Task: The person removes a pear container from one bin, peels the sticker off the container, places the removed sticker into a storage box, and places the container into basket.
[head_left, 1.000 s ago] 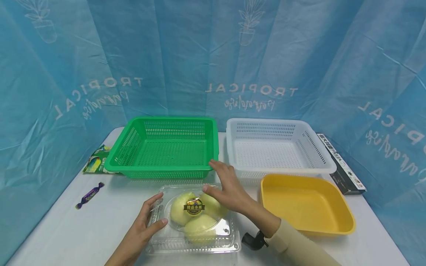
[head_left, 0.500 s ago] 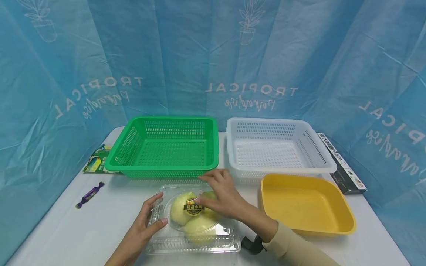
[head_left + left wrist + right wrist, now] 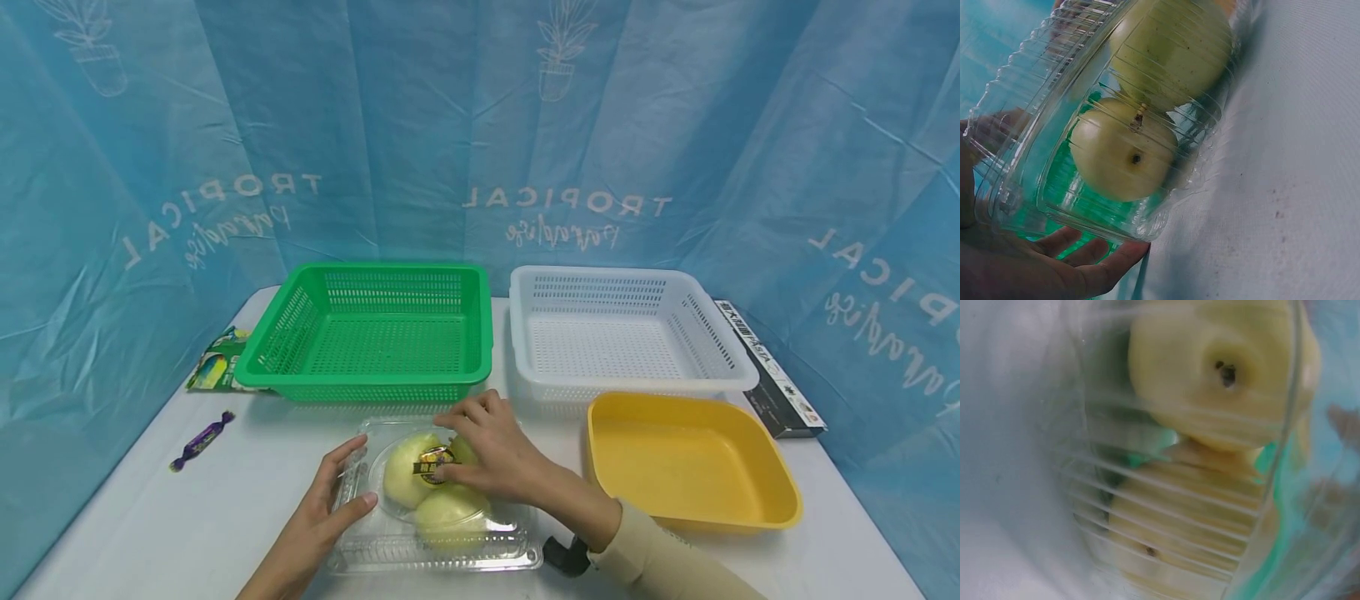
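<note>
A clear plastic fruit box (image 3: 360, 554) with a closed lid sits at the front middle of the table. Three pale yellow-green fruits (image 3: 452, 510) show through it, and a dark and gold label (image 3: 429, 467) marks its lid. My left hand (image 3: 318, 517) holds the box's left side, thumb at the lid's edge, fingers along the side wall. Over the right part of the lid, my right hand (image 3: 498, 450) reaches with bent fingers toward the far edge. Its thumb covers part of the label. Ribbed side walls and fruit (image 3: 1124, 150) fill the left wrist view.
Behind the box stand a green basket (image 3: 375, 392) and a white basket (image 3: 633, 385). A yellow tub (image 3: 693, 525) is at right, beside a black pasta box (image 3: 780, 400). At left lie a purple-wrapped candy (image 3: 202, 442) and a green packet (image 3: 213, 367).
My right hand has moved left and down from near the green basket's corner onto the lid, its thumb now over the label. The left hand and the box have stayed still.
</note>
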Action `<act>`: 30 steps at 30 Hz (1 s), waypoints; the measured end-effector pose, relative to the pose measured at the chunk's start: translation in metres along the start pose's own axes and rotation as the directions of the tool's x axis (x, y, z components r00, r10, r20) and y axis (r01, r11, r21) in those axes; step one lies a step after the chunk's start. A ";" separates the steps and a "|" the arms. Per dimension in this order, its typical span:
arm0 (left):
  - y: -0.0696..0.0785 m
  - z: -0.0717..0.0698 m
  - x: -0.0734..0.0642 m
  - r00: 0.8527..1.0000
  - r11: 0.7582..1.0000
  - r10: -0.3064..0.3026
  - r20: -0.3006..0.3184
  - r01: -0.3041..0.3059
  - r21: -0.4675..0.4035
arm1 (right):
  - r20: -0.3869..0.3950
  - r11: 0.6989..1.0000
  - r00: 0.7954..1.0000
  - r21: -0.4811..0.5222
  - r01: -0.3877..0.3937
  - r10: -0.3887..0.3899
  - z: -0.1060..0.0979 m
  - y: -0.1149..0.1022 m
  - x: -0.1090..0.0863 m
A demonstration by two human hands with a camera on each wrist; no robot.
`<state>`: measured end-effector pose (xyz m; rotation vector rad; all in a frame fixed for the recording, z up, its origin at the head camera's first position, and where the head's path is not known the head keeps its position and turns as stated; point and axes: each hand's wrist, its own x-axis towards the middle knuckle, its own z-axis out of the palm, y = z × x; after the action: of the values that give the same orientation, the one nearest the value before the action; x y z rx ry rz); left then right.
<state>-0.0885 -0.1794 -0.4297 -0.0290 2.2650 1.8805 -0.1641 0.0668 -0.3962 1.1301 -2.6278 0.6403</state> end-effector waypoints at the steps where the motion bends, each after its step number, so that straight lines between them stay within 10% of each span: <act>1: 0.000 0.000 0.000 1.000 1.000 0.002 0.000 -0.002 0.000 | 0.001 1.000 1.000 -0.013 0.010 -0.010 0.000 0.000 0.000; 30: -0.002 0.001 0.000 1.000 1.000 0.031 0.006 -0.031 -0.006 | 0.013 0.986 0.997 -0.144 0.078 -0.077 0.010 -0.002 -0.002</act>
<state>-0.0882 -0.1789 -0.4320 0.0112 2.2688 1.8994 -0.1620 0.0624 -0.4047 1.1862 -2.5745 0.4234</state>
